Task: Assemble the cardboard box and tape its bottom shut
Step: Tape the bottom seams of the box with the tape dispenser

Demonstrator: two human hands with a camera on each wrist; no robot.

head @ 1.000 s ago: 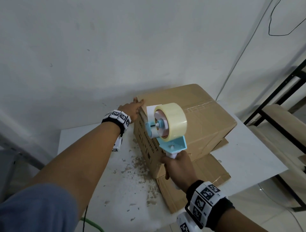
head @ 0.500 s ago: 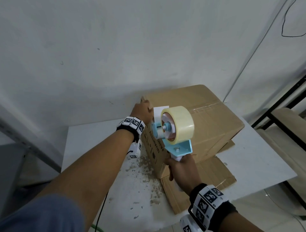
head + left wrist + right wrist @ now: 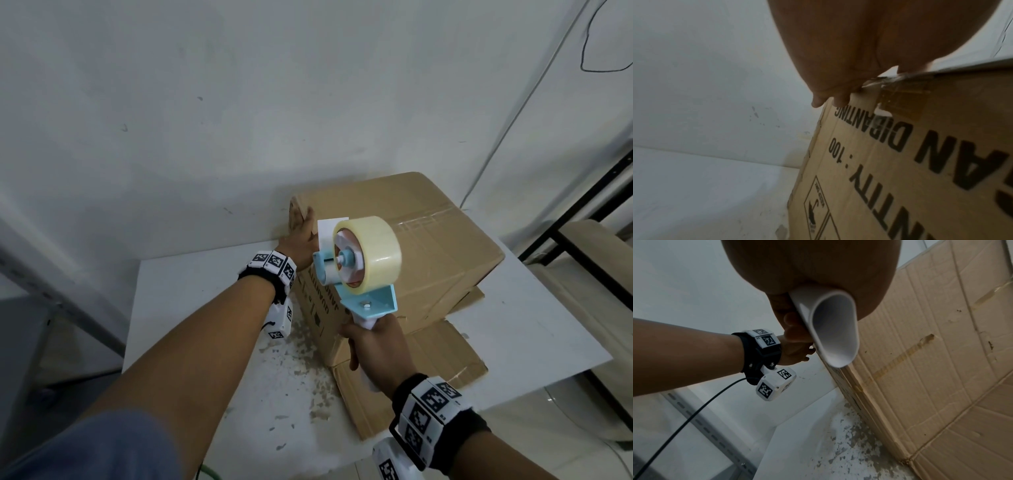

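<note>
A brown cardboard box (image 3: 428, 246) stands on the white table (image 3: 205, 308), printed side toward me, with a strip of tape across its top. My left hand (image 3: 303, 236) lies flat against the box's left side near the upper far corner; its fingertips (image 3: 839, 101) reach the box (image 3: 920, 162) edge beside a stuck tape end (image 3: 902, 100). My right hand (image 3: 373, 346) grips the white handle (image 3: 834, 331) of a blue tape dispenser (image 3: 363, 267) with a clear tape roll, held above the box's near left edge, next to the box (image 3: 931, 353).
Flat cardboard (image 3: 428, 359) spreads out under the box toward the table's front edge. The table top is scuffed with grey flecks (image 3: 291, 359). A white wall stands close behind. A black metal rack with a pale shelf (image 3: 599, 246) is at the right.
My left hand has slid a little from the box's top corner onto its side. The dispenser stays raised in my right hand, hardly moved against the box.
</note>
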